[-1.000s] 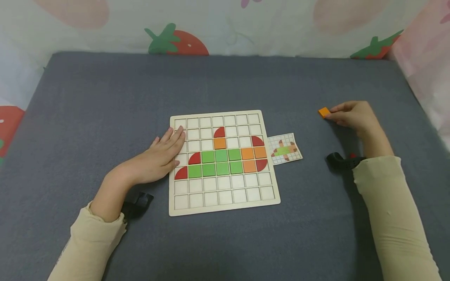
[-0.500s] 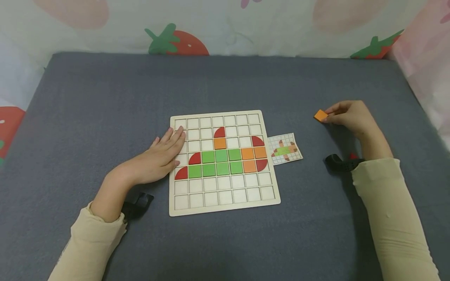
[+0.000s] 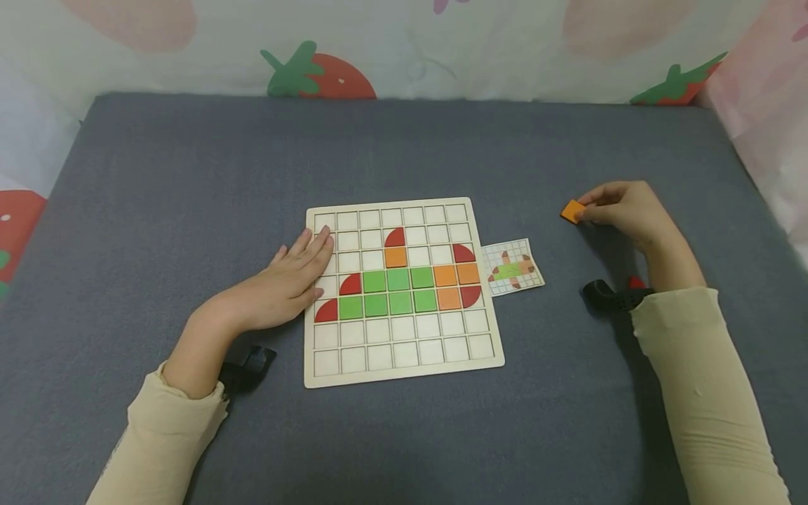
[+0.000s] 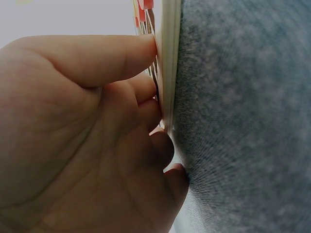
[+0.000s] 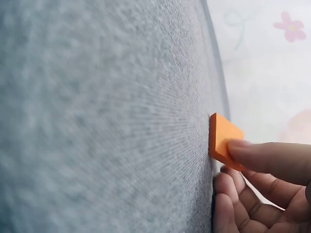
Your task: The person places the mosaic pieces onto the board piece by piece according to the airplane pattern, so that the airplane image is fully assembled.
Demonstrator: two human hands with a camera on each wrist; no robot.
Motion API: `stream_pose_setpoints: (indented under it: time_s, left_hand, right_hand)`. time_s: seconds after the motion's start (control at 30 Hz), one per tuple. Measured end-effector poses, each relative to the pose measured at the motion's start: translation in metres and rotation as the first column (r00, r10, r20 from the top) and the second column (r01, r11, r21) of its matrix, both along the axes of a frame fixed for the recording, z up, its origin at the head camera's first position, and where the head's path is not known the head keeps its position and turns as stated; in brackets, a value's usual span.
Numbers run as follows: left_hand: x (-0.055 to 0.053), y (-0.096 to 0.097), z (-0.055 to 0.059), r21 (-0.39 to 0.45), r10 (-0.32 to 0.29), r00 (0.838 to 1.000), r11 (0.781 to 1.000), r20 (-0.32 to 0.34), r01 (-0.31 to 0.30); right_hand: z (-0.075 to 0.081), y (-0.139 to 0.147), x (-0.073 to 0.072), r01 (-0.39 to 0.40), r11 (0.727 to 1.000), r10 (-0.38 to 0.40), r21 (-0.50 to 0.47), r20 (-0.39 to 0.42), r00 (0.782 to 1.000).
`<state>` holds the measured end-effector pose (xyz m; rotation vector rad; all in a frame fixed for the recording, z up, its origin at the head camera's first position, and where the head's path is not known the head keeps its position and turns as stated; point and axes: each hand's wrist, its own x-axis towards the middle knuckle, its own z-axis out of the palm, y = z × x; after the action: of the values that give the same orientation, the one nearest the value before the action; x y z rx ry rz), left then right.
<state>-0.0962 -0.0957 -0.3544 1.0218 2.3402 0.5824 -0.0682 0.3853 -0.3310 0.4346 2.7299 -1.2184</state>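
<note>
My right hand (image 3: 621,210) pinches an orange square tile (image 3: 572,211) between thumb and fingers, to the right of the board. In the right wrist view the tile (image 5: 224,141) stands tilted close over the grey cloth, the thumb on its face. My left hand (image 3: 278,287) rests with spread, straight fingers on the left edge of a pale wooden grid board (image 3: 404,377). Green squares (image 3: 400,303), orange squares (image 3: 446,275) and red quarter-round tiles (image 3: 470,296) fill several cells in its middle rows. In the left wrist view the fingers of the left hand (image 4: 97,126) lie along the board's edge (image 4: 167,63).
A small printed pattern card (image 3: 514,270) lies against the board's right edge, showing a similar coloured figure. Something small and red (image 3: 635,282) shows beside the right wrist's black camera mount (image 3: 609,294). Grey cloth (image 3: 404,449) covers the table, with a strawberry-print curtain (image 3: 492,49) behind.
My right hand has shifted slightly left and toward me with the orange tile, which is turned a little. The left hand and the board stay where they were.
</note>
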Motion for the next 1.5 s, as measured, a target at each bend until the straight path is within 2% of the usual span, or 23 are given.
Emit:
stream_pose_setpoints:
  time_s: [0.23,0.8,1.07,1.23,1.5]
  left_hand:
    - [0.0,0.001,0.0,0.006,-0.007,1.0,1.0,0.004,0.007]
    - [-0.001,0.002,0.002,0.005,-0.013,1.0,1.0,0.0,0.013]
    - [-0.001,0.002,0.002,0.014,-0.016,1.0,1.0,-0.002,0.016]
    - [-0.001,0.002,0.001,0.009,-0.017,1.0,1.0,-0.002,0.017]
    - [0.0,0.002,0.003,0.012,-0.02,1.0,1.0,0.002,0.02]
  right_hand:
    - [0.005,-0.007,0.001,-0.007,0.998,0.006,-0.062,-0.003,1.0]
    - [0.022,-0.057,0.009,-0.123,0.991,0.124,-0.056,0.019,0.992]
    - [0.027,-0.083,0.013,-0.185,0.98,0.187,-0.076,0.021,0.982]
    - [0.027,-0.095,0.017,-0.25,0.961,0.255,-0.115,0.034,0.966]
    - [0.029,-0.114,0.023,-0.283,0.946,0.296,-0.157,0.064,0.953]
